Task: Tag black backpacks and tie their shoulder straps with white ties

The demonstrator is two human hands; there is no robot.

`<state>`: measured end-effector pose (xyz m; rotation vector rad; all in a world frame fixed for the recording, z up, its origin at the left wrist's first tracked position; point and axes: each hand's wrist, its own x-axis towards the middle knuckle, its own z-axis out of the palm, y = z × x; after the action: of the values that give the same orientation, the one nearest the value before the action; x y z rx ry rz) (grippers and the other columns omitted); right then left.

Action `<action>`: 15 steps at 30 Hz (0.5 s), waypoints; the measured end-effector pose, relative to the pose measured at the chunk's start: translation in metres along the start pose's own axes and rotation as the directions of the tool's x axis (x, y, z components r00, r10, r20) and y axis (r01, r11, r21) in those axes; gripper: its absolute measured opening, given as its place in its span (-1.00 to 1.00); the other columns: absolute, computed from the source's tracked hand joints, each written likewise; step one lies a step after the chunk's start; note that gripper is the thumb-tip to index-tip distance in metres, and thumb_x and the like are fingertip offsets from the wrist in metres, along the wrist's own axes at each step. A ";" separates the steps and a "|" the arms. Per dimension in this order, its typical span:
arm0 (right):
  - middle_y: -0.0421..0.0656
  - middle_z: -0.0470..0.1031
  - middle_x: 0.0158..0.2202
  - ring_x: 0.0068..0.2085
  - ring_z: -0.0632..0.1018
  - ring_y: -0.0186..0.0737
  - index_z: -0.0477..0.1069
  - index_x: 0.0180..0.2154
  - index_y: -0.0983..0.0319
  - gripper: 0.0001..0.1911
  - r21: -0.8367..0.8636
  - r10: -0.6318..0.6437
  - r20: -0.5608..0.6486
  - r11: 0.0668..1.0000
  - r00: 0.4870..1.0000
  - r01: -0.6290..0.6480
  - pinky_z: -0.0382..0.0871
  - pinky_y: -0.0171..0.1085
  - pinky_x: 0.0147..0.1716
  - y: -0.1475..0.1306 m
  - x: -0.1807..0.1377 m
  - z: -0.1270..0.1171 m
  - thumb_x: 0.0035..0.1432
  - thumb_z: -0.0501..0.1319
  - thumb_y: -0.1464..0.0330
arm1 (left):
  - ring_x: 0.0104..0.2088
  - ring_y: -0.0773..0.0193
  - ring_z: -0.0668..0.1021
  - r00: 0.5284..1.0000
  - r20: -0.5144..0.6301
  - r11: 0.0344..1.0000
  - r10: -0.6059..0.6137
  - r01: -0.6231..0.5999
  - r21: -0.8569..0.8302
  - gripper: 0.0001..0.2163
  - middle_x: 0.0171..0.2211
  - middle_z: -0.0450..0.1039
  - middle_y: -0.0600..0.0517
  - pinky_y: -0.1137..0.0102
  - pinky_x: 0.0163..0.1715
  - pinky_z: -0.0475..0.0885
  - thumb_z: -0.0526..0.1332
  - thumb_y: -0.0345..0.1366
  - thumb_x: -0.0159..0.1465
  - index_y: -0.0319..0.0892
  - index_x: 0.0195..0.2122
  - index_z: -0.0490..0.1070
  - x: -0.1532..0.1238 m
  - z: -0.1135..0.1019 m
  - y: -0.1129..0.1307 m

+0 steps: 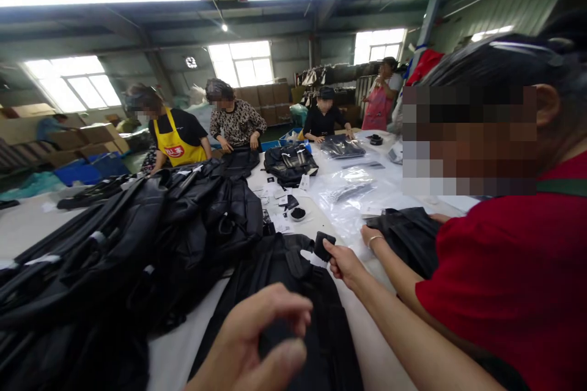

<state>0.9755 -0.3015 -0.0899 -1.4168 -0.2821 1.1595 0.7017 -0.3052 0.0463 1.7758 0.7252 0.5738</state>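
White table (pixel 178 342) runs down a workshop lit by tube lamps and windows; on it, at the near edge, the left hand (pixel 257 342) is curled, fingertips bent towards the thumb and closed on a dark fold of a black bag (pixel 321 330), though blur hides the exact hold; that bag lies flat under both hands and reaches from the left fingers up to the right ones; the right hand (pixel 343 264), ahead of the left and to its right, pinches a small black tab (pixel 324 245) between thumb and fingers, the tab lifted just above the bag's far end; just beyond the right fingers a co-worker's hand (pixel 369 237) with a bangle rests on another dark bag, its red sleeve (pixel 504 293) filling the right side; left of both hands a heap of black bags (pixel 137 244) sprawls across the table; farther out from the tab lie paper tags (pixel 279 195), clear plastic sleeves (pixel 348 192) and one more bag (pixel 290 164); past these, people stand at the far side, one in a yellow apron (pixel 177 143).
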 end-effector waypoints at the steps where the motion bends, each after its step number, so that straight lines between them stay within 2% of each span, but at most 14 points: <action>1: -0.42 0.09 -0.77 -0.75 0.16 -0.47 0.16 -0.50 0.19 -0.51 -0.004 -0.003 0.022 1.000 1.000 0.003 -0.09 -0.49 -0.82 0.001 0.000 0.000 0.01 0.28 -0.04 | -0.11 0.06 0.50 1.000 0.016 0.999 -0.016 0.016 0.037 -0.59 -0.16 0.51 -0.11 0.20 -0.04 0.41 0.30 -0.07 0.14 -0.12 -0.02 0.48 0.012 0.004 -0.009; 5: -0.41 0.11 -0.75 -0.74 0.17 -0.48 0.17 -0.49 0.19 -0.49 -0.005 0.008 0.108 1.000 0.994 -0.007 -0.05 -0.49 -0.79 0.006 0.003 -0.003 0.02 0.24 -0.10 | 0.03 0.07 0.46 0.998 -0.001 0.972 -0.059 0.058 0.229 -0.61 0.00 0.46 -0.10 0.21 0.11 0.32 0.25 -0.18 0.18 -0.12 0.03 0.44 0.047 0.021 -0.067; 9: -0.41 0.09 -0.75 -0.75 0.15 -0.47 0.15 -0.49 0.18 -0.48 -0.001 0.100 0.102 0.995 0.990 -0.100 -0.09 -0.48 -0.79 0.015 0.015 -0.005 0.07 0.15 -0.14 | 0.16 0.03 0.36 0.995 0.044 0.968 -0.085 0.073 0.239 -0.46 0.14 0.36 -0.13 0.17 0.22 0.19 0.31 -0.21 0.11 -0.13 0.15 0.35 0.068 0.036 -0.121; 12: -0.41 0.06 -0.76 -0.76 0.12 -0.46 0.10 -0.51 0.17 -0.49 0.003 0.187 0.074 0.982 0.980 -0.188 -0.11 -0.47 -0.80 0.023 0.028 -0.003 0.13 0.09 -0.12 | 0.21 -0.04 0.29 0.993 0.066 0.983 -0.100 0.088 0.161 -0.35 0.19 0.30 -0.15 0.15 0.26 0.11 0.39 -0.23 0.01 -0.17 0.16 0.34 0.088 0.050 -0.140; 15: -0.36 0.14 -0.71 -0.74 0.19 -0.44 0.16 -0.48 0.18 -0.55 0.009 0.198 0.041 0.980 0.979 -0.199 -0.04 -0.46 -0.78 0.033 0.035 0.001 0.20 0.03 -0.05 | 0.02 -0.05 0.48 0.980 0.070 0.982 -0.188 0.187 0.022 -0.58 -0.03 0.51 -0.15 0.16 0.11 0.29 0.35 -0.29 0.02 -0.24 -0.05 0.50 0.109 0.064 -0.148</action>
<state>0.9763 -0.2826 -0.1340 -1.4351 -0.1628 1.3517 0.7930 -0.2348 -0.1104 1.7108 0.8382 0.3766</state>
